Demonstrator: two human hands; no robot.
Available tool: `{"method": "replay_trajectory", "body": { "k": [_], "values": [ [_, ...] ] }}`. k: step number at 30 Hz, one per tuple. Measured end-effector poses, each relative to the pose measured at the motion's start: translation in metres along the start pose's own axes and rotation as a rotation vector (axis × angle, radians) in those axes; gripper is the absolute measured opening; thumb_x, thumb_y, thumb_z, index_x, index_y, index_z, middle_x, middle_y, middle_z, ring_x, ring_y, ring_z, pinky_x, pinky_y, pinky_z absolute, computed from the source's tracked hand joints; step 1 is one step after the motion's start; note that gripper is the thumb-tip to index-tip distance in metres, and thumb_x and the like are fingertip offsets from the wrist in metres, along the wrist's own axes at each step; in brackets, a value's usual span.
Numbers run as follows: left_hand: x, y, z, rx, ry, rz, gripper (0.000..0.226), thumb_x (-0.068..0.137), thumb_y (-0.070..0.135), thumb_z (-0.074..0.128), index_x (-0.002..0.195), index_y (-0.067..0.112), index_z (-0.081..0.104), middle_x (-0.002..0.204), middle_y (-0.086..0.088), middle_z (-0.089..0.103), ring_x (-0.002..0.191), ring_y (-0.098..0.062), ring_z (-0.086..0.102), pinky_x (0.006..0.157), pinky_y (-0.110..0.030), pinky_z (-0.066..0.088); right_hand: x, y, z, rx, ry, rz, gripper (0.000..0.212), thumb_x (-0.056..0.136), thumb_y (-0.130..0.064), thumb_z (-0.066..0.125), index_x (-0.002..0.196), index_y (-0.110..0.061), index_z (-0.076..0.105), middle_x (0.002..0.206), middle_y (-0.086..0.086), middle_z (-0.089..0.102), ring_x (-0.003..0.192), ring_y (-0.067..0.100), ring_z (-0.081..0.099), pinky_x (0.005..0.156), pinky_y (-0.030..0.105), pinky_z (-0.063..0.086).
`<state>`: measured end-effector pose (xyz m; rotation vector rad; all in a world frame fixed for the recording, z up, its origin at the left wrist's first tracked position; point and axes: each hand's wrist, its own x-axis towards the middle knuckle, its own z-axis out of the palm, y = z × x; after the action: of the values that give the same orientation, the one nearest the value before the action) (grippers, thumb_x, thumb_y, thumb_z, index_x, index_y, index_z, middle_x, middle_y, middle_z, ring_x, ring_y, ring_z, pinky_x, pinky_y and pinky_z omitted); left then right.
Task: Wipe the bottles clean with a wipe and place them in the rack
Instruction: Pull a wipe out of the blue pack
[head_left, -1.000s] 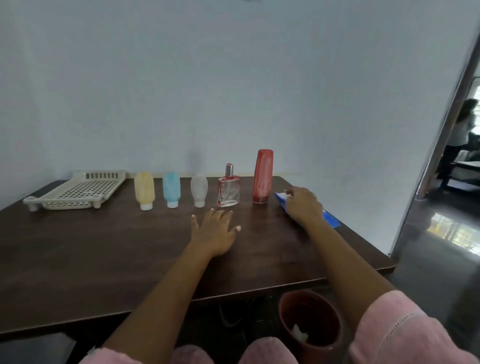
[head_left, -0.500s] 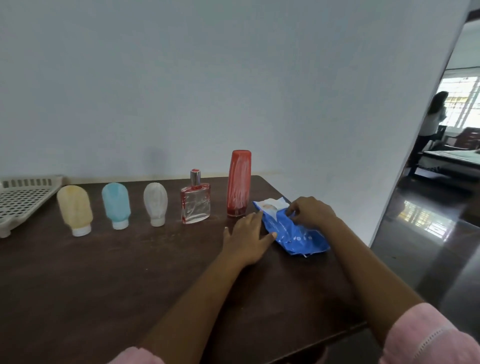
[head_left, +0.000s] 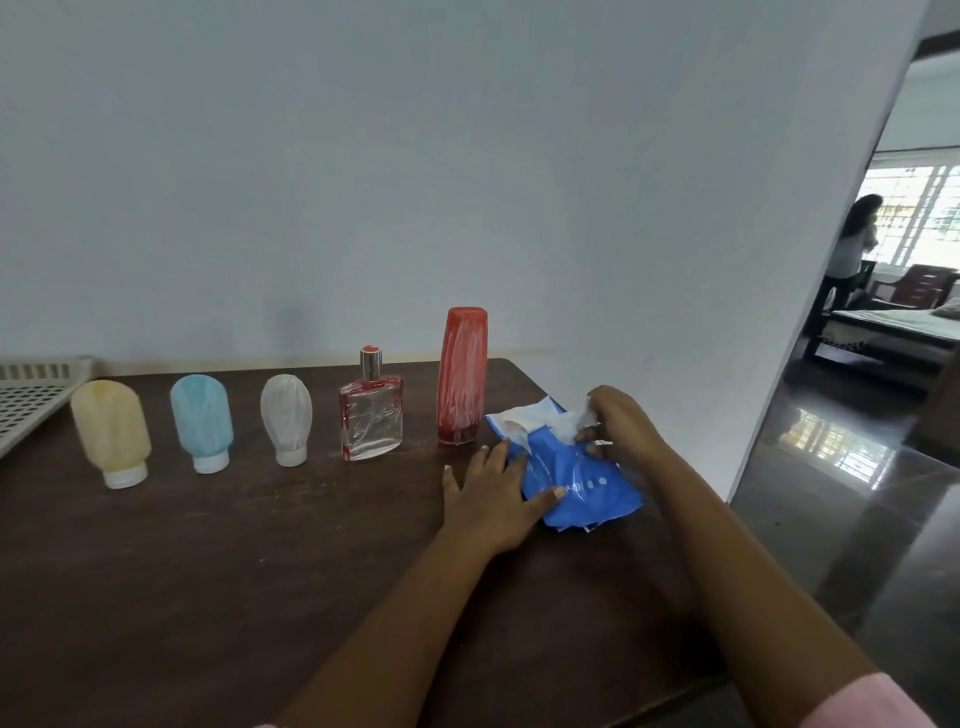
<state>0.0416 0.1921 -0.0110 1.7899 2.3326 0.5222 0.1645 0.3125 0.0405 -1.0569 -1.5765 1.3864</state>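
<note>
Several bottles stand in a row along the far side of the table: a yellow squeeze bottle (head_left: 111, 433), a blue one (head_left: 202, 422), a whitish one (head_left: 287, 418), a clear glass perfume bottle (head_left: 371, 415) and a tall red bottle (head_left: 462, 375). Right of the red bottle lies a blue wipes pack (head_left: 582, 483). My left hand (head_left: 493, 493) rests flat with its fingers on the pack's left edge. My right hand (head_left: 618, 423) pinches a white wipe (head_left: 569, 423) at the pack's opening. The white perforated rack (head_left: 31, 400) shows at the far left edge.
The dark wooden table (head_left: 208, 571) ends just right of the pack, with a white wall corner beyond. Through a doorway on the right a person (head_left: 852, 249) stands by a window, near a bed and a chair on a shiny floor.
My view has swung right and closer, so the rack slid to the left edge. My left hand moved right onto the pack. My right hand has pulled a white wipe up from it.
</note>
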Motion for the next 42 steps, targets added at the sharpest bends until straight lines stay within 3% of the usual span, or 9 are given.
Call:
{"method": "replay_trajectory", "body": {
  "k": [6, 12, 16, 21, 26, 32, 35, 39, 42],
  "values": [
    [0.000, 0.000, 0.004, 0.041, 0.049, 0.025, 0.074, 0.093, 0.069, 0.026, 0.155, 0.029, 0.016, 0.163, 0.004, 0.008, 0.150, -0.020, 0.004, 0.118, -0.053, -0.001, -0.009, -0.014, -0.001, 0.347, -0.015, -0.008, 0.030, 0.096, -0.010, 0.031, 0.068, -0.005, 0.039, 0.071, 0.016, 0.043, 0.064, 0.024, 0.048, 0.063, 0.026, 0.044],
    [-0.003, 0.004, -0.003, -0.249, 0.329, 0.124, 0.064, 0.094, 0.059, 0.041, 0.147, 0.023, 0.035, 0.150, 0.004, 0.041, 0.138, -0.013, 0.035, 0.118, -0.045, 0.022, -0.008, -0.020, 0.006, 0.492, -0.014, 0.010, 0.028, 0.098, -0.034, 0.046, 0.105, -0.008, 0.050, 0.099, 0.012, 0.060, 0.078, 0.020, 0.064, 0.070, 0.033, 0.054],
    [-0.008, 0.010, -0.020, -0.752, 0.466, 0.183, 0.032, 0.094, 0.041, 0.058, 0.121, 0.025, 0.055, 0.109, 0.007, 0.064, 0.099, -0.006, 0.060, 0.086, -0.031, 0.052, -0.026, -0.025, 0.015, 0.390, -0.300, -0.009, 0.033, 0.094, -0.028, 0.053, 0.112, -0.001, 0.053, 0.111, 0.022, 0.064, 0.098, 0.031, 0.067, 0.077, 0.033, 0.058],
    [-0.021, -0.005, -0.046, -1.121, 0.557, 0.010, 0.010, 0.092, 0.023, 0.065, 0.091, 0.014, 0.063, 0.075, 0.006, 0.062, 0.064, 0.003, 0.059, 0.058, -0.011, 0.044, -0.041, -0.028, 0.041, 0.246, -0.458, -0.097, 0.033, 0.089, 0.002, 0.057, 0.120, -0.004, 0.052, 0.112, 0.017, 0.066, 0.101, 0.027, 0.066, 0.083, 0.032, 0.056],
    [-0.041, -0.035, -0.071, -1.240, 0.445, -0.167, 0.013, 0.095, 0.021, 0.060, 0.091, 0.009, 0.063, 0.077, -0.004, 0.063, 0.064, -0.008, 0.055, 0.051, -0.015, 0.043, -0.057, -0.038, 0.081, 0.119, -0.455, -0.167, 0.032, 0.084, -0.010, 0.067, 0.113, -0.007, 0.055, 0.102, 0.018, 0.068, 0.090, 0.024, 0.068, 0.069, 0.028, 0.056],
    [-0.072, -0.078, -0.103, -1.359, 0.512, -0.307, 0.011, 0.099, 0.020, 0.053, 0.092, 0.014, 0.059, 0.088, -0.005, 0.066, 0.074, -0.011, 0.061, 0.056, -0.021, 0.047, -0.076, -0.047, 0.143, 0.258, -0.530, -0.102, 0.013, 0.096, -0.020, 0.051, 0.102, -0.011, 0.058, 0.077, -0.002, 0.068, 0.064, 0.006, 0.065, 0.062, 0.026, 0.055],
    [-0.088, -0.096, -0.115, -1.417, 0.574, -0.322, 0.011, 0.099, 0.015, 0.053, 0.089, 0.011, 0.057, 0.088, -0.008, 0.065, 0.075, -0.013, 0.062, 0.056, -0.020, 0.054, -0.088, -0.046, 0.176, 0.294, -0.547, -0.029, 0.009, 0.095, -0.013, 0.051, 0.102, -0.012, 0.057, 0.093, 0.004, 0.068, 0.079, 0.016, 0.068, 0.067, 0.030, 0.058],
    [-0.104, -0.127, -0.121, -1.285, 0.689, -0.417, 0.012, 0.094, 0.009, 0.060, 0.089, 0.018, 0.054, 0.112, -0.014, 0.063, 0.096, -0.024, 0.065, 0.060, -0.027, 0.056, -0.098, -0.039, 0.213, -0.139, -0.203, -0.544, 0.036, 0.085, 0.003, 0.054, 0.112, -0.021, 0.046, 0.113, 0.001, 0.056, 0.098, 0.016, 0.058, 0.071, 0.020, 0.051],
    [-0.119, -0.143, -0.129, -1.273, 0.706, -0.405, 0.015, 0.094, 0.009, 0.058, 0.092, 0.022, 0.054, 0.110, -0.015, 0.065, 0.096, -0.027, 0.067, 0.066, -0.033, 0.057, -0.112, -0.035, 0.233, -0.205, -0.562, -0.646, 0.033, 0.091, -0.017, 0.057, 0.122, -0.024, 0.053, 0.120, -0.004, 0.057, 0.106, 0.008, 0.057, 0.085, 0.024, 0.052]
  ]
}}
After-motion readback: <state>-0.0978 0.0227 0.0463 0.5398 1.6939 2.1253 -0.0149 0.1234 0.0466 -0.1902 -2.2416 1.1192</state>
